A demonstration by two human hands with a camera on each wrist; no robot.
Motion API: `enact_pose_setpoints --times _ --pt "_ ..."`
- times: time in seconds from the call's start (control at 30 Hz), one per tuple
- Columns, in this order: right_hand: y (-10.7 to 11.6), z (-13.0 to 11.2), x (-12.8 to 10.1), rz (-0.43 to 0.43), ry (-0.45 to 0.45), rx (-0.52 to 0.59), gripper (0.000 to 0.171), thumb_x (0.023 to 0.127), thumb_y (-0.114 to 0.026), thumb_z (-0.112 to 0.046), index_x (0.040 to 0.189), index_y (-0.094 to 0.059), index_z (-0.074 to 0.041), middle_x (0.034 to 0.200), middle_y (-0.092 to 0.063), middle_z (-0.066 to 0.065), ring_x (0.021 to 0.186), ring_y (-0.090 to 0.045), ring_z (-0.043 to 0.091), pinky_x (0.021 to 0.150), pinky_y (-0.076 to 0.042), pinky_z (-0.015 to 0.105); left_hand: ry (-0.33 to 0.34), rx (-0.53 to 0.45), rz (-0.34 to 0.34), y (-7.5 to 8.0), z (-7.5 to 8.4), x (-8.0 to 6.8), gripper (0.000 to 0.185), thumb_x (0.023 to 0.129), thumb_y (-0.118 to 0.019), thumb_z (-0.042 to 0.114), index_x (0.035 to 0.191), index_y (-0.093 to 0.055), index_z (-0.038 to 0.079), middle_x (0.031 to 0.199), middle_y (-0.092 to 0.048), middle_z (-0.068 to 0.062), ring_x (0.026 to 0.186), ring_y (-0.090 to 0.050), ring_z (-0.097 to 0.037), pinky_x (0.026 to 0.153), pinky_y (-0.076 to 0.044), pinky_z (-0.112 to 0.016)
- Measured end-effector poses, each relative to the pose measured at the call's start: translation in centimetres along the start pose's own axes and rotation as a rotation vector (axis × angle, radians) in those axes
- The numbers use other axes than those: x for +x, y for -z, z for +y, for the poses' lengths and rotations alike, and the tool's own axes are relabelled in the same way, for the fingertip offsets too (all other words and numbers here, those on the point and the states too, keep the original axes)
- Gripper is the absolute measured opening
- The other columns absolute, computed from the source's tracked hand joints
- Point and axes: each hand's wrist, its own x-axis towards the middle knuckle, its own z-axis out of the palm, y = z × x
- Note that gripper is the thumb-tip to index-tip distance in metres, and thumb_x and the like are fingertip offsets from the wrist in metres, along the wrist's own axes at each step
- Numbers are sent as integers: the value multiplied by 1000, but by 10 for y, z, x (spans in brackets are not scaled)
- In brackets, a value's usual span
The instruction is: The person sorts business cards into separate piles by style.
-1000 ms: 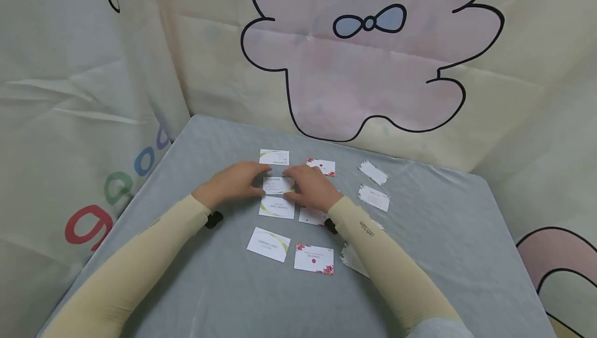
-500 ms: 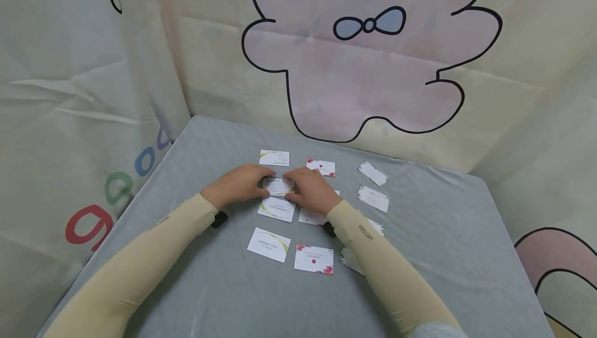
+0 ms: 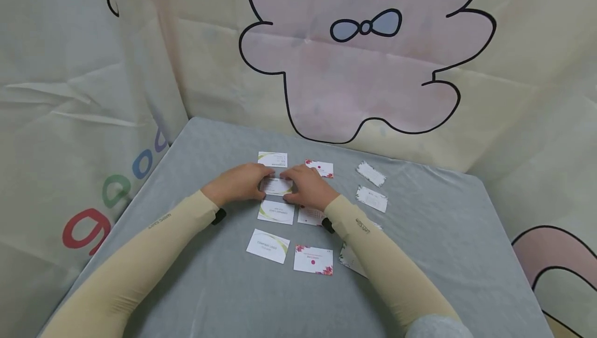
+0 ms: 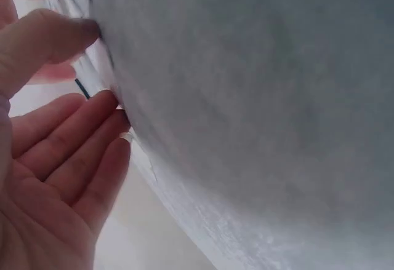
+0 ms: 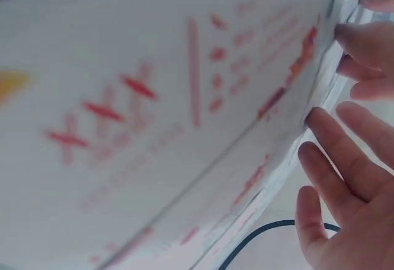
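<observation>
A white card with a green swoosh (image 3: 276, 186) lies on the grey table (image 3: 434, 255) between my two hands. My left hand (image 3: 240, 182) touches its left end with thumb and fingertips. My right hand (image 3: 305, 186) touches its right end and covers part of a red floral card (image 3: 311, 217). In the left wrist view the left hand (image 4: 55, 159) has its fingers nearly straight against the grey cloth. In the right wrist view the right hand (image 5: 345, 178) also has straight fingers, beside a blurred red-printed card (image 5: 154, 110). Whether the card is lifted off the table cannot be told.
Other cards lie in rows around the hands: green-swoosh cards (image 3: 272, 159) (image 3: 276, 212) (image 3: 268, 245), red floral cards (image 3: 320, 168) (image 3: 313, 259), and grey-edged cards (image 3: 372, 173) (image 3: 371, 198) on the right. A cartoon-print cloth (image 3: 354, 79) hangs behind the table.
Both hands stay at the ends of the same green-swoosh card. The card and hands have shifted only slightly; the other cards have not moved.
</observation>
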Motion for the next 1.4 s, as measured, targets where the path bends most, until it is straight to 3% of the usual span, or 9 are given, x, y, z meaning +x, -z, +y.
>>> enact_pose_setpoints --times 0.1,0.23,0.37,0.5,0.7,0.93,1.07,1.27,1.4 --pt "1 0 4 -23 -11 -16 58 95 -84 -38 145 -66 -15 138 -70 4 136 -60 24 118 -44 53 24 -25 -4 0 -1 1 62 88 -86 16 144 -65 1 137 -72 -13 118 -69 -25 105 -56 -46" --pt "5 -1 11 -33 3 -49 57 94 -84 -36 143 -67 -14 127 -73 3 130 -61 25 118 -43 53 20 -33 0 3 -3 4 61 85 -86 15 141 -66 0 132 -71 -13 109 -65 -24 100 -55 -44" --pt "10 1 25 14 13 -95 55 92 -83 -32 142 -67 -14 120 -72 2 122 -63 25 113 -46 52 31 -31 52 7 -11 10 62 82 -84 14 141 -66 1 128 -68 -12 104 -63 -24 96 -55 -43" --pt "14 9 50 55 -21 -62 57 95 -81 -28 147 -63 -14 129 -70 3 121 -65 23 110 -52 46 60 -28 87 17 -29 24 64 85 -83 14 145 -64 2 132 -67 -13 110 -64 -25 99 -55 -44" --pt "8 18 74 32 -72 61 59 98 -81 -24 151 -60 -12 141 -67 8 130 -64 25 115 -51 44 100 -32 26 22 -43 42 61 92 -83 14 147 -62 -1 137 -66 -17 119 -65 -29 107 -54 -47" --pt "-3 27 77 -6 -94 104 56 101 -78 -25 152 -59 -12 149 -63 9 142 -57 26 124 -42 44 112 -79 -12 16 -53 48 61 92 -82 13 147 -62 -2 140 -66 -18 127 -63 -31 113 -50 -49" --pt "-1 31 77 -4 -95 111 58 100 -79 -26 152 -59 -13 147 -63 8 139 -58 26 123 -43 44 129 -92 -9 16 -54 52 63 92 -82 15 149 -61 1 144 -65 -16 131 -61 -31 117 -48 -48" --pt "3 37 77 -21 -151 123 62 97 -80 -29 153 -59 -18 141 -64 6 134 -58 24 120 -46 46 124 -79 -22 17 -52 61 65 92 -82 17 151 -60 2 141 -65 -15 125 -62 -29 113 -50 -48" --pt "4 37 77 -9 -147 108 62 97 -79 -32 154 -58 -18 144 -63 6 136 -57 25 120 -46 46 142 -64 -12 17 -52 63 67 92 -82 19 152 -58 3 146 -63 -16 131 -60 -30 115 -50 -48"
